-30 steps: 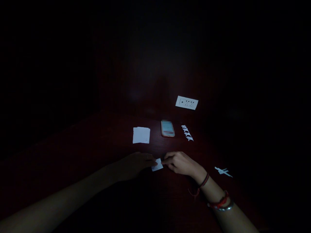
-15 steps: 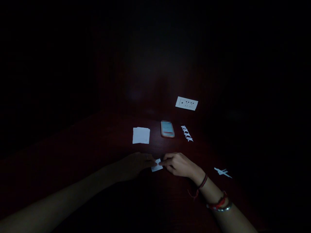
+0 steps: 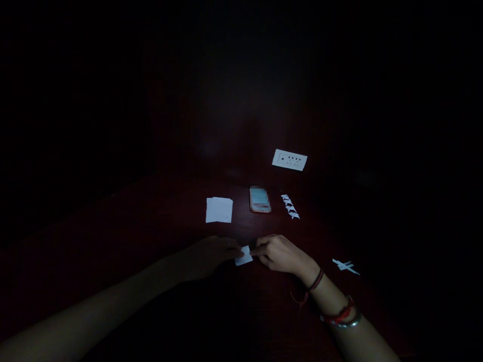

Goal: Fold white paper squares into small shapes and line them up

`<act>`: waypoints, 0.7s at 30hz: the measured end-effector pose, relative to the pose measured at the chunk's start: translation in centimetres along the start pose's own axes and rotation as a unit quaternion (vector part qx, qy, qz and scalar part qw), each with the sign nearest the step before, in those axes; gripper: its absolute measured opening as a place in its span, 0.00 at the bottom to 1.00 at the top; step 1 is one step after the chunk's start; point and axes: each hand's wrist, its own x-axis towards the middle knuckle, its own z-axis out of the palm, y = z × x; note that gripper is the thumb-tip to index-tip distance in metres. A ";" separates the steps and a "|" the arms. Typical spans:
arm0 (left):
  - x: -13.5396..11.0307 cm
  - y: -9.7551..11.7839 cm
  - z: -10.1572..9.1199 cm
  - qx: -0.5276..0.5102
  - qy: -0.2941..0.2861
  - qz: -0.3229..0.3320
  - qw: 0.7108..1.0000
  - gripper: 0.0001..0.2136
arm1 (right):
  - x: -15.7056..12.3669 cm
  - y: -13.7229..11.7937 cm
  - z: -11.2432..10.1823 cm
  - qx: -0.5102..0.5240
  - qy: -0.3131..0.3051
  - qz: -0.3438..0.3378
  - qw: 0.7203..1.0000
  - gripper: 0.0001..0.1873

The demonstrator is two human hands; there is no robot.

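Mostly, the room is sunk in darkness, with a dim pool of light on the bench point(image 3: 245, 230), whose dark, reddish wood shows a faint sheen, and a weak glow on the upright wall point(image 3: 249, 95) behind its far edge. On that wall, just above the far edge, a white socket plate point(image 3: 290, 160) stands out. The bench's left edge slants faintly out of its far left corner; the right edge is too dark to trace. Nearest the far edge lie a squarish stack of white paper point(image 3: 219, 209), a phone-like device point(image 3: 260, 200) with its screen blurred out, and a row of small folded pieces point(image 3: 290, 206). Some narrow paper strips point(image 3: 345, 266) lie crossed, well to the right. Between the far and near edges, a small white paper point(image 3: 246, 258) is at the fingertips of both hands. The left hand point(image 3: 217, 254) has thumb and fingers close together over its left side; the right hand point(image 3: 281, 253) points its index finger to the right side, other fingers curled. Whether either pinches or merely presses, I cannot tell.
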 end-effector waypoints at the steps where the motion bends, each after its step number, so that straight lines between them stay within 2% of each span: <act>1: 0.0 0.0 -0.1 -0.001 0.001 -0.001 1.000 0.24 | 0.0 0.1 0.0 0.000 0.000 0.001 1.000 0.15; 8: -0.1 0.3 -0.5 -0.007 0.006 0.001 1.000 0.23 | -0.1 0.1 0.0 0.009 0.029 0.017 0.999 0.16; 14: 0.4 0.7 -1.1 -0.020 0.009 0.004 1.000 0.23 | 0.0 -0.1 0.2 0.018 0.006 -0.002 1.000 0.16; 21: -0.1 0.3 -0.6 -0.017 0.006 0.006 1.000 0.25 | -0.1 0.3 0.1 -0.002 0.020 0.033 0.999 0.15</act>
